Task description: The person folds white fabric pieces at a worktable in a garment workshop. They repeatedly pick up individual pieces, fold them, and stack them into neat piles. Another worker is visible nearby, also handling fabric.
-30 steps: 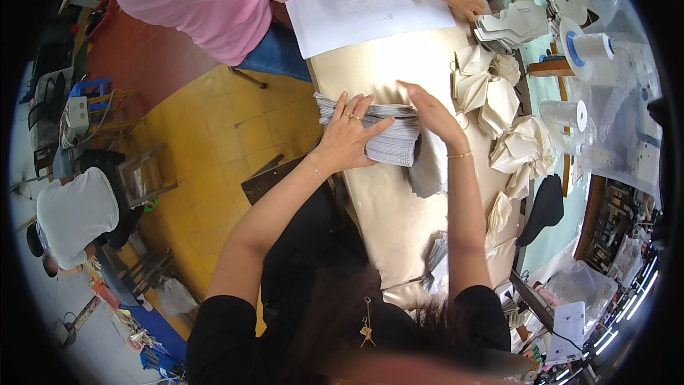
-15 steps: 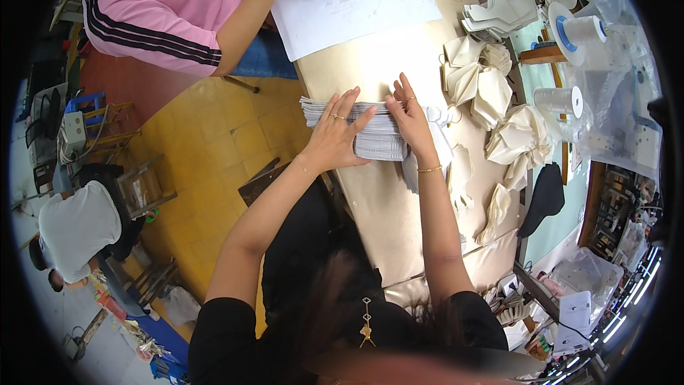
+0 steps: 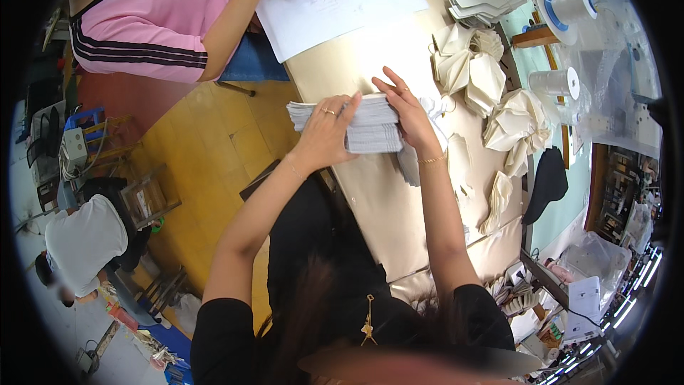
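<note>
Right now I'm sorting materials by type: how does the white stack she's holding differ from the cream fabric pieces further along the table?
The white stack is flat, squared-up sheets gripped between the left hand and right hand; the cream fabric pieces lie loose, folded and crumpled, untouched. The stack is whiter, the fabric yellower. Both rest on the beige table.

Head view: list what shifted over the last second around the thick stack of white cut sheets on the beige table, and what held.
The left hand and right hand drew closer together on the thick stack of white cut sheets, squaring it; neither let go. The co-worker's arm in the pink striped shirt swung onto the large white paper sheet. The cream fabric pieces and the beige table kept their layout.
</note>
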